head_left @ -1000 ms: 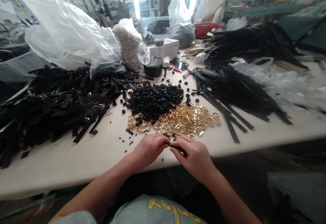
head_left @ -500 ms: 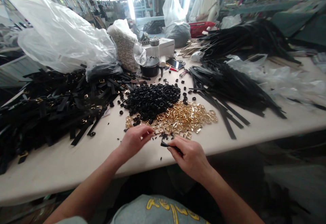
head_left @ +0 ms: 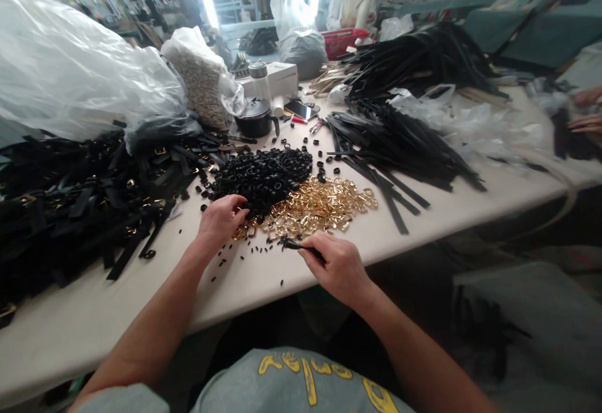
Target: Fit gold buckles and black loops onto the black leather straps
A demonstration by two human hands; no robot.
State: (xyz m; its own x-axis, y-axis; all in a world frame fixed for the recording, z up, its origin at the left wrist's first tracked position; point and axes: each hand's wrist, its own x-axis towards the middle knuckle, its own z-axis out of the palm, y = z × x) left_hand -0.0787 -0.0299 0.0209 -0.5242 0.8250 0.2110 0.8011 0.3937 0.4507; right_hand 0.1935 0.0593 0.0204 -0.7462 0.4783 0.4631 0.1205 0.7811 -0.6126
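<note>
My left hand (head_left: 222,219) is at the left edge of a heap of small black loops (head_left: 263,175). Its thumb and forefinger are apart, with the tips beside the loops; I make out nothing held. My right hand (head_left: 336,262) is closed around a thin black strap (head_left: 295,245), whose end points left, low over the table. Just beyond that strap lies a heap of gold buckles (head_left: 324,203), touching the black loops. Several tiny black pieces (head_left: 256,250) are scattered on the pale table (head_left: 254,294) between my hands.
Black straps with buckles (head_left: 84,206) are piled at left, under clear plastic (head_left: 79,74). Loose black straps (head_left: 399,143) lie at right. Behind the loops stand a black lidded pot (head_left: 254,121), a bottle (head_left: 258,78) and a phone (head_left: 301,109). A co-worker's hands (head_left: 587,112) show far right.
My left hand has moved away from the tiny pieces, left and up to the black loops. My right hand still holds the strap. The view has shifted right, bringing a co-worker's hands into sight.
</note>
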